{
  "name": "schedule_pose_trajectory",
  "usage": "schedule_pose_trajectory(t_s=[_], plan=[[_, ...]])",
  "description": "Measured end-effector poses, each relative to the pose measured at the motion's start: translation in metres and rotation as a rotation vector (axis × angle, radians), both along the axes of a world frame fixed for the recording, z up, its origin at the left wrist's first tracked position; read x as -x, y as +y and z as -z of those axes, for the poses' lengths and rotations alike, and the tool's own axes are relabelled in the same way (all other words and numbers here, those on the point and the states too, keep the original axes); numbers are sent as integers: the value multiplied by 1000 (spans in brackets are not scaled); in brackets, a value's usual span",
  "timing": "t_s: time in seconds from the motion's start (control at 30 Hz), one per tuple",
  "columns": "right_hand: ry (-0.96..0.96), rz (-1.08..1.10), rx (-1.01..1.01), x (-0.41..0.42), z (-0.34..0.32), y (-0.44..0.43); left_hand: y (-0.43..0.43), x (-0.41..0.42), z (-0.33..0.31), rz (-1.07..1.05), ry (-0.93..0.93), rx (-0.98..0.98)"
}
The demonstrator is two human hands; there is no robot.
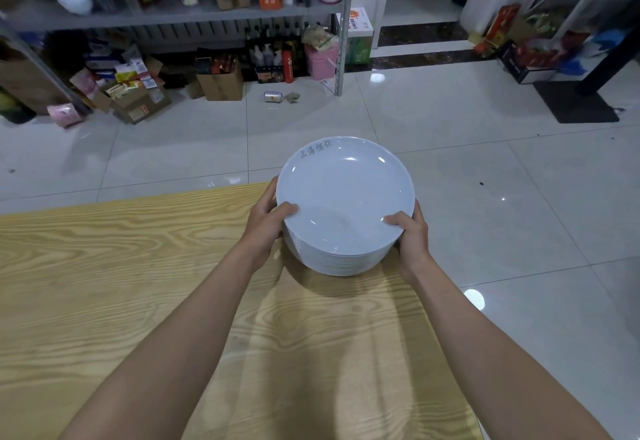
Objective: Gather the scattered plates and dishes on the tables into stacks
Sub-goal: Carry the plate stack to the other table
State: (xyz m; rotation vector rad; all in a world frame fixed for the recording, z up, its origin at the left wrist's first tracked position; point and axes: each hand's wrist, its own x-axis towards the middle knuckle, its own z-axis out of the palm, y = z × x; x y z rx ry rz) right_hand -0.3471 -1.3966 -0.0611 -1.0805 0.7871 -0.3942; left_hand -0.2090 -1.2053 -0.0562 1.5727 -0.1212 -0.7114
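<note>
A tall stack of white plates [344, 197] is at the far right corner of the wooden table [121, 284], partly out past the table's edge over the floor. The top plate carries faint grey lettering on its far rim. My left hand [268, 220] grips the stack's left side, thumb hooked over the top rim. My right hand [410, 232] grips the right side the same way. Whether the stack rests on the table or is lifted just off it, I cannot tell.
White tiled floor [485, 162] lies beyond and to the right of the table. A metal shelf [173, 14] crowded with bottles and boxes stands at the back, with cardboard boxes [221, 83] and a can [273, 96] on the floor below. A dark table base [575, 100] is at the far right.
</note>
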Motion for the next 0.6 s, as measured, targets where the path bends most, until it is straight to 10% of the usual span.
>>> schedule_pose_trajectory(t_s=[0.23,0.6], plan=[[89,159,32,16,-3,16,24,19,-20,-86,9,-69],[184,72,544,45,-64,103,105,70,-76,70,-514,-387]])
